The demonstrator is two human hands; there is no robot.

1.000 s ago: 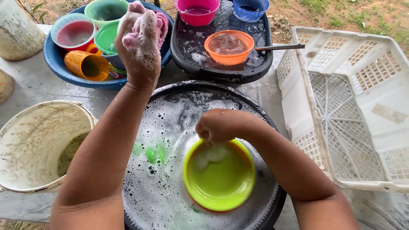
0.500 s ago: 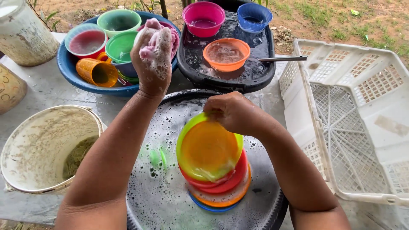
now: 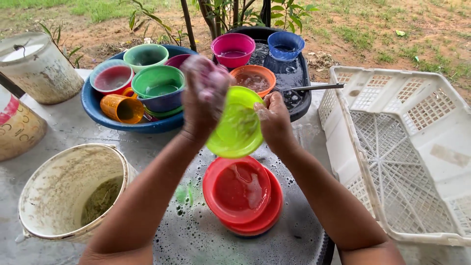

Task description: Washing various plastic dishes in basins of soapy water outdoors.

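**Green plate held up over the soapy tray**

A stack of red plates (image 3: 243, 196) sits in the black tray (image 3: 196, 240) below; a white crate (image 3: 407, 147) stands right, a dirty bucket (image 3: 68, 191) near left. The right hand (image 3: 274, 120) grips the green plate (image 3: 235, 122) by its rim, tilted. The left hand (image 3: 203, 95), soapy and blurred, is closed against the plate's face.

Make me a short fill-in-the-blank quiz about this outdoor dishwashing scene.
1. Both hands hold up a lime ____ plate.
2. Directly below it, in the soapy black tray, sits a stack of ____ plates.
3. The soapy left hand rubs the plate; the right hand grips its ____ edge.
4. The white crate stands to the person's ____.

Missing words: green; red; right; right
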